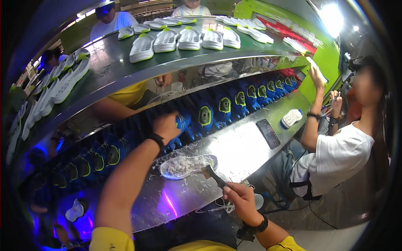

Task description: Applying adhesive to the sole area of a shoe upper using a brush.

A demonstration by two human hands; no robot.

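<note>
My left hand [166,126] reaches across the bench with its fingers closed round a blue shoe [182,123], one of the row along the belt. Held low at the bench's near edge is a brush [216,177] with a dark handle and short brown bristles; my right hand [243,202] grips it by the handle. A white shoe sole [178,167] lies on the metal bench, left of the bristles and below my left hand. Its hollow is littered with whitish shreds. The fingertips of my left hand are partly hidden against the shoe.
More blue shoes [225,111] line the belt behind the bench. Above it, a green shelf [113,62] carries several white soles [189,38]. On the bench [234,147] lie a phone [268,134] and another sole [291,118]. A co-worker in white [341,152] sits at the right, arms raised.
</note>
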